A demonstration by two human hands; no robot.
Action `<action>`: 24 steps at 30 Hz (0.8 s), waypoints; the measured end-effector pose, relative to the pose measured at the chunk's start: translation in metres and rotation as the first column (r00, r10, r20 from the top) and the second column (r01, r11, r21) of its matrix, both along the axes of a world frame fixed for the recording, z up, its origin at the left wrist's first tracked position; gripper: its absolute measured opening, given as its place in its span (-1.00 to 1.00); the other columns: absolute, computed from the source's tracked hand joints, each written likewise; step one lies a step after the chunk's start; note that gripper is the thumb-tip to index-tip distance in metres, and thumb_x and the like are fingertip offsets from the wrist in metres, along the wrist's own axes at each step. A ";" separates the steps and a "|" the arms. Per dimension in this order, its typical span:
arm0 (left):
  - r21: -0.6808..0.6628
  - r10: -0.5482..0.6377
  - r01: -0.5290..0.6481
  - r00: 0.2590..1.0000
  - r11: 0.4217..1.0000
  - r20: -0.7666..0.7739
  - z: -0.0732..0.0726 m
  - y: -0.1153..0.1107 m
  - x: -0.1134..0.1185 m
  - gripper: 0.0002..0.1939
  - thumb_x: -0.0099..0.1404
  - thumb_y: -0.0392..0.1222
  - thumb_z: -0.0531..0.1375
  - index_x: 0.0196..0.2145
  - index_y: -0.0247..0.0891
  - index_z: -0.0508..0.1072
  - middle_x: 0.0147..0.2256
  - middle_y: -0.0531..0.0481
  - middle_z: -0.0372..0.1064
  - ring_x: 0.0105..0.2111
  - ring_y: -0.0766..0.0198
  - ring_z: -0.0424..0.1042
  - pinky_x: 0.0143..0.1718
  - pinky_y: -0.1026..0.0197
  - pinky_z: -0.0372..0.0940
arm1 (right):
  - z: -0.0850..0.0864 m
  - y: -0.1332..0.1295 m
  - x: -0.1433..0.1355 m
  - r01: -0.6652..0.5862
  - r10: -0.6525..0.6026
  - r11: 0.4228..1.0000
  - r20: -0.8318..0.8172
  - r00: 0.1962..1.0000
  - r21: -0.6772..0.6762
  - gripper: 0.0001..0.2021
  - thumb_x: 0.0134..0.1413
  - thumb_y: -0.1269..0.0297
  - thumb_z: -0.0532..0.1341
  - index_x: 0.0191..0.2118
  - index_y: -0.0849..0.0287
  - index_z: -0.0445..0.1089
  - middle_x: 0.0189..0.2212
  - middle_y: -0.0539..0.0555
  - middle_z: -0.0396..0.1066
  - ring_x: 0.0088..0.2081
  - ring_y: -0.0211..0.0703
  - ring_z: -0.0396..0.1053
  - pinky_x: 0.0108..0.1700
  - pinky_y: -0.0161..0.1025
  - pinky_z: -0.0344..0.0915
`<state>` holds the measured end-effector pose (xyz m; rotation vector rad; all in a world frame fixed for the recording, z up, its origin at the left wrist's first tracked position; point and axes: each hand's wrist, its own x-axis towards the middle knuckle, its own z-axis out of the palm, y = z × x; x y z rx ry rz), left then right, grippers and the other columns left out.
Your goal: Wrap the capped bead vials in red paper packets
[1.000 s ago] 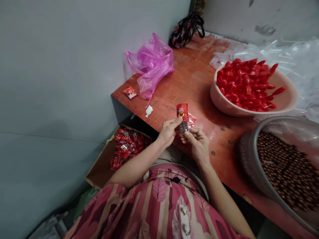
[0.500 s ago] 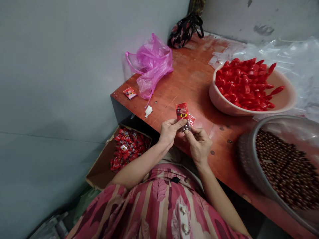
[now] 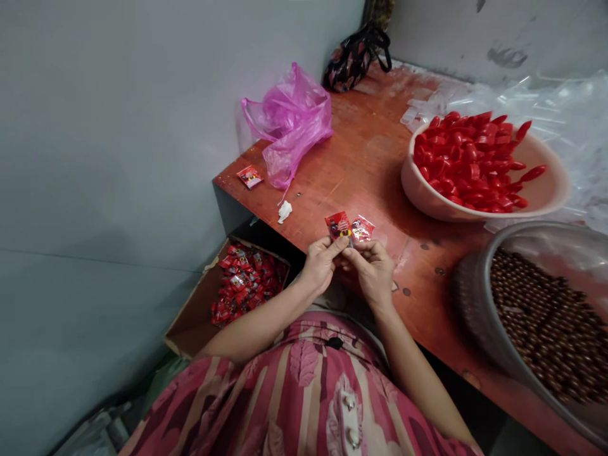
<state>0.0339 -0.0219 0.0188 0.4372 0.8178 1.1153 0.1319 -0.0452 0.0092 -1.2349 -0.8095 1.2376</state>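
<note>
Between both hands, over the near edge of the red-brown table, a small red packet is pinched by its lower end. My left hand grips it with thumb and fingers from the left. My right hand has its thumb and fingers closed on the bottom part, which the fingers mostly hide. Just behind the right fingers, another red and clear packet lies on the table. A third red packet rests at the table's left corner.
A pink bowl of red plastic pieces and a grey basin of brown balls stand at the right. Left are a pink bag, white scrap and, below, a cardboard box of red packets. Clear plastic lies behind the bowl.
The held packet has come down towards me and tilted left, uncovering more of the packet behind it. Both hands have drawn closer together, and the dark contents are now hidden by fingers.
</note>
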 end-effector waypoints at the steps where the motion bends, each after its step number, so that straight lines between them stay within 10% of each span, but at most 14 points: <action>1: -0.009 0.023 -0.023 1.000 1.000 0.006 0.001 -0.004 -0.004 -0.62 -0.05 -0.03 0.43 -0.49 -0.35 0.39 -0.61 0.11 0.33 -0.66 0.45 0.27 -0.60 0.34 0.23 | 0.000 0.000 -0.003 -0.031 0.031 1.000 0.005 0.999 -0.004 -0.67 -0.18 0.12 0.42 -0.38 0.14 0.29 -0.59 -0.10 0.42 -0.59 -0.30 0.37 -0.53 -0.33 0.35; 7: -0.025 0.390 -0.389 0.920 0.921 0.029 0.000 -0.036 -0.078 -0.62 0.17 0.10 0.28 -0.20 -0.25 0.48 -0.22 -0.11 0.54 -0.18 0.15 0.53 -0.10 0.11 0.41 | 0.003 0.009 0.007 -0.186 0.149 0.979 0.333 0.931 0.082 -0.71 -0.07 0.05 0.34 -0.33 0.12 0.36 -0.45 -0.02 0.46 -0.45 -0.22 0.40 -0.35 -0.23 0.38; 11: -0.171 0.578 -0.630 0.769 0.757 -0.275 -0.034 -0.078 -0.137 -0.50 0.28 0.24 0.05 -0.15 -0.26 0.42 -0.08 -0.22 0.48 -0.12 0.15 0.51 -0.09 0.10 0.40 | 0.002 0.019 0.045 -0.200 0.068 0.977 0.790 0.609 0.070 -0.67 0.09 -0.01 0.19 -0.16 0.11 0.43 -0.26 0.15 0.50 -0.29 0.01 0.44 -0.14 0.09 0.35; 14: -0.205 0.207 -0.399 0.773 0.894 -0.600 -0.065 -0.118 -0.146 -0.57 0.29 0.14 0.08 -0.12 -0.25 0.42 -0.15 -0.20 0.51 -0.27 0.22 0.53 -0.18 0.13 0.39 | -0.008 0.024 0.059 -0.373 0.089 0.927 0.947 0.309 0.035 -0.63 0.11 -0.04 0.12 -0.10 0.07 0.42 -0.14 0.27 0.45 -0.07 0.27 0.37 0.01 0.29 0.21; 17: -0.181 0.120 -0.295 0.769 0.938 -0.628 -0.084 -0.136 -0.133 -0.65 0.01 0.01 0.36 -0.31 -0.28 0.54 -0.32 -0.14 0.56 -0.32 0.16 0.52 -0.17 0.14 0.36 | -0.022 0.025 0.053 -0.467 0.097 0.884 0.985 0.143 -0.019 -0.54 0.18 -0.05 -0.03 0.03 0.08 0.34 0.02 0.37 0.32 0.12 0.43 0.22 0.09 0.36 0.11; 20: -0.076 0.056 -0.151 0.716 0.986 -0.696 -0.089 -0.133 -0.126 -0.75 -0.01 -0.09 0.37 -0.34 -0.19 0.59 -0.26 -0.05 0.58 -0.23 0.16 0.51 -0.08 0.18 0.30 | -0.031 0.032 0.036 -0.488 0.099 0.872 0.991 0.087 -0.045 -0.57 0.22 0.01 -0.08 0.04 0.07 0.30 0.06 0.39 0.26 0.19 0.50 0.13 0.08 0.39 0.09; 24: 0.065 -0.035 0.213 0.437 0.975 -0.899 -0.088 -0.125 -0.134 -0.74 0.19 -0.04 0.22 -0.19 -0.13 0.59 -0.19 -0.03 0.57 -0.21 0.16 0.53 -0.13 0.20 0.30 | -0.037 0.068 0.010 -0.504 0.069 0.864 0.989 0.132 0.007 -0.68 0.24 0.09 -0.06 -0.04 0.04 0.32 0.05 0.37 0.27 0.16 0.45 0.16 0.07 0.37 0.08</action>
